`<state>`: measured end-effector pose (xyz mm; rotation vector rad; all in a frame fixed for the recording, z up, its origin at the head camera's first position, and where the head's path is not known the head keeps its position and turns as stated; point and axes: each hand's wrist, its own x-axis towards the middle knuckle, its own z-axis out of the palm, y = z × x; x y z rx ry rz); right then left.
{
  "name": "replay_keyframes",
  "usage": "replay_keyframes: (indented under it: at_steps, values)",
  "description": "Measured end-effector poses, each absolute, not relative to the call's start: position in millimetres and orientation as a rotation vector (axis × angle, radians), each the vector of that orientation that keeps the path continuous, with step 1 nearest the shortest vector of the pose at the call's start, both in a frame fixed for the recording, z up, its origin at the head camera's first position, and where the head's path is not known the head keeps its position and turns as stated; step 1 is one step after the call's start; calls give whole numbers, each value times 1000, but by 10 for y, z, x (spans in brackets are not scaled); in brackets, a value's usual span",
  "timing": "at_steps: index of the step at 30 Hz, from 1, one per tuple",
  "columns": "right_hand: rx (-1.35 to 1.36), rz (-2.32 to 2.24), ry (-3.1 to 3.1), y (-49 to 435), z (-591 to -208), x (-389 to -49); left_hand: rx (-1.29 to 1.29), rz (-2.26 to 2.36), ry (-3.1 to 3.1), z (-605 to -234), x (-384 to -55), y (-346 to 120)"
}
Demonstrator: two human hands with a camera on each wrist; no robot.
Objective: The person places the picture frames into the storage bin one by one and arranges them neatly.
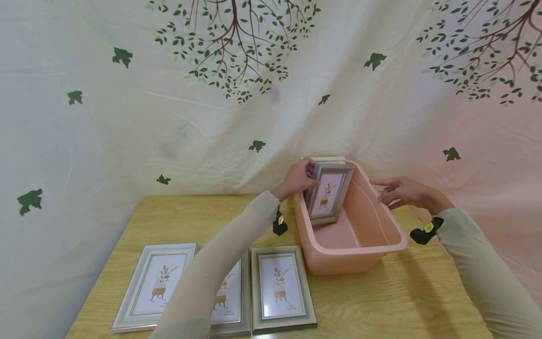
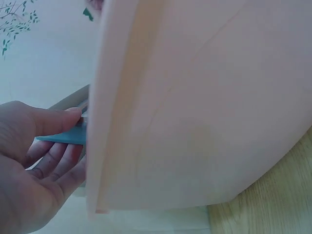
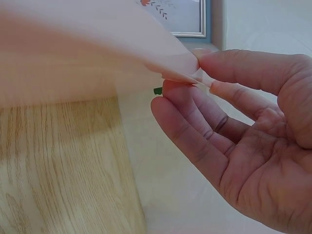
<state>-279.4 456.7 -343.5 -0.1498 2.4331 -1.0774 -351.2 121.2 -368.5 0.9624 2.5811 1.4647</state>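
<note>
A pink plastic tub (image 1: 360,254) sits on the wooden table (image 1: 423,301), toward two o'clock from the table's middle, and inside it a stack of picture frames (image 1: 328,193) stands nearly upright, leaning against the tub's far-left wall at about eleven o'clock within the tub. The left hand (image 1: 296,179) has its fingers curled round the stack's upper left edge, thumb pressing the front frame, as the left wrist view confirms with the thumb lying on a grey-blue edge beside the tub wall. The right hand (image 1: 402,190) rests at the tub's far-right rim, at about two o'clock, fingers mostly straight; the right wrist view shows its thumb and fingertips lightly pinching the thin rim lip. Three more frames (image 1: 279,287) lie flat on the table at seven o'clock from the tub, partly covered by the left sleeve (image 1: 220,263). A tree-printed cloth (image 1: 237,94) hangs behind. The frames look stiff and moderately heavy, with smooth, likely slippery moulded borders and a glazed front that could crack if knocked, so they are best taken by the two long side edges rather than by the face. The tub seems light and slightly flexible, so its rim would give under a hard pinch.
</note>
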Motion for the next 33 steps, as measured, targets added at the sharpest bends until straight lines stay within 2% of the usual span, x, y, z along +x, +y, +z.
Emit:
replay_keyframes:
  at_steps: [11,33]
  values:
    - [-144,-1099,2428,4554,-3439,-2796,890,1514,2513,-3612,-3629,1068]
    - [-140,-1066,2450,4587,-3483,-2807,837,1641,2576,-3818,-3715,949]
